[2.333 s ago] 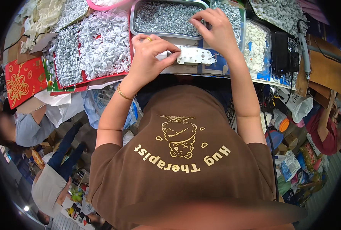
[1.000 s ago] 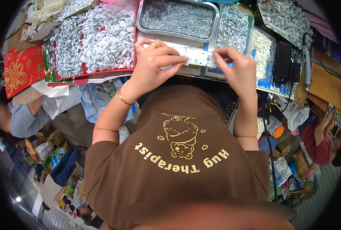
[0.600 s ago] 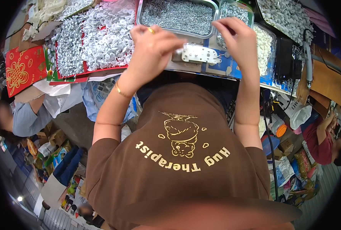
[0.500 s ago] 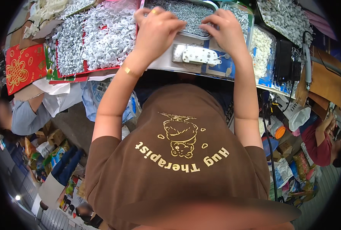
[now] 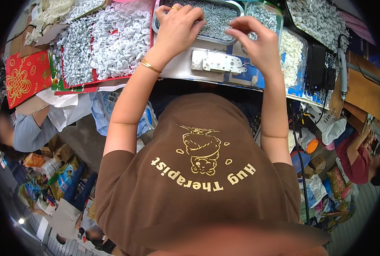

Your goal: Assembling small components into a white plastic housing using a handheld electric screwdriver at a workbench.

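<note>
My left hand (image 5: 179, 29) is over the left part of a metal tray (image 5: 236, 41) heaped with small silver screws (image 5: 217, 19). Its fingers are curled and thumb and forefinger come together; anything between them is too small to make out. Across from it, my right hand (image 5: 258, 40) hovers at the tray's right edge, thumb and forefinger bent toward each other in a pinch, its contents likewise unclear. On the table just below the tray lies a metal block with a white, holed plate (image 5: 222, 63) on it. Neither hand touches this block.
Left of the tray are heaps of white disc-headed parts (image 5: 119, 40) and silver metal parts (image 5: 78, 53). At right stand a tub of cream plastic pieces (image 5: 290, 57), a black box (image 5: 316, 66) and a corded grey handheld tool (image 5: 343, 70). Co-workers sit at both sides.
My left hand has turned slightly and shifted a little downward. My right hand has moved slightly down and right, its wrist rotated. The white plate stays in place.
</note>
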`<control>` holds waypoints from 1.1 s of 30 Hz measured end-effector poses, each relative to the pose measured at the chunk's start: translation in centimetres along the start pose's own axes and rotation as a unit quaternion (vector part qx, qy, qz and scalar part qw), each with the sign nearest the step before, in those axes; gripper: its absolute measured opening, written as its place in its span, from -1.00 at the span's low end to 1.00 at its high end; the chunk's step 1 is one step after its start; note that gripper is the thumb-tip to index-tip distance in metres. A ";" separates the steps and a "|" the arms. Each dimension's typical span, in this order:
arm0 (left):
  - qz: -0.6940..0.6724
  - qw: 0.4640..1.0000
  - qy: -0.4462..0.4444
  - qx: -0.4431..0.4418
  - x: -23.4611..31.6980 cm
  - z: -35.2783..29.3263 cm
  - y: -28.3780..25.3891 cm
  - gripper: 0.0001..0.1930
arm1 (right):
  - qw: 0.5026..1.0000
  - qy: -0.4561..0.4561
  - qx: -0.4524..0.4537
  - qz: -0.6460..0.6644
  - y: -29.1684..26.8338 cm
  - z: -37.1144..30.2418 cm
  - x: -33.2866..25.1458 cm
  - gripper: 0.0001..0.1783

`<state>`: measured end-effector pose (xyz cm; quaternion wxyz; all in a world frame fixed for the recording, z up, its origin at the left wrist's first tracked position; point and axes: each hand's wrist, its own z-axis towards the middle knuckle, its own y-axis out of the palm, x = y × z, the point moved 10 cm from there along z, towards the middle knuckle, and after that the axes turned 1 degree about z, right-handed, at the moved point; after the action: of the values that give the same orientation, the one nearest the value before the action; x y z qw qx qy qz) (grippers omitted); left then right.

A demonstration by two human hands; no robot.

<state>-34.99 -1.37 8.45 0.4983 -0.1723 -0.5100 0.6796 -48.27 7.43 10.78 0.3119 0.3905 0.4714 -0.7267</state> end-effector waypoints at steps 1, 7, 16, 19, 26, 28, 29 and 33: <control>0.002 1.000 -0.001 0.012 -0.4 -0.2 0.2 -0.91 | 1.000 -0.011 -0.011 0.003 -0.4 -0.5 -0.8 -0.85; -0.066 0.998 -0.001 0.018 -0.4 -0.4 -1.0 -0.89 | 0.990 -0.093 -0.050 -0.096 0.0 -4.8 -4.2 -0.88; -0.138 0.990 -0.028 0.009 1.2 -0.8 -2.1 -0.91 | 0.982 -0.110 -0.037 -0.148 0.5 -5.8 -5.2 -0.82; -0.122 0.992 -0.023 0.009 1.8 -1.0 -2.4 -0.92 | 0.976 -0.114 -0.042 -0.180 1.2 -6.4 -4.3 -0.78; -0.144 0.989 -0.038 -0.006 1.5 -1.6 -2.7 -0.91 | 0.979 -0.131 -0.050 -0.145 1.9 -6.6 -3.5 -0.80; -0.151 0.988 -0.037 -0.004 1.4 -1.7 -2.8 -0.93 | 0.980 -0.136 -0.066 -0.132 1.8 -6.5 -3.9 -0.87; -0.154 0.987 -0.042 -0.004 1.3 -1.7 -2.8 -0.94 | 0.980 -0.135 -0.064 -0.135 0.9 -6.4 -4.1 -0.87; -0.160 0.986 -0.045 0.016 0.8 -2.5 -3.7 -0.94 | 0.909 -0.130 0.293 -0.268 -14.3 -5.8 -2.0 -0.79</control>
<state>-31.63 0.57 10.85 0.5797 -0.0500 -0.5421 0.6063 -57.41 18.11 17.33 0.0359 0.2256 0.2792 -0.9327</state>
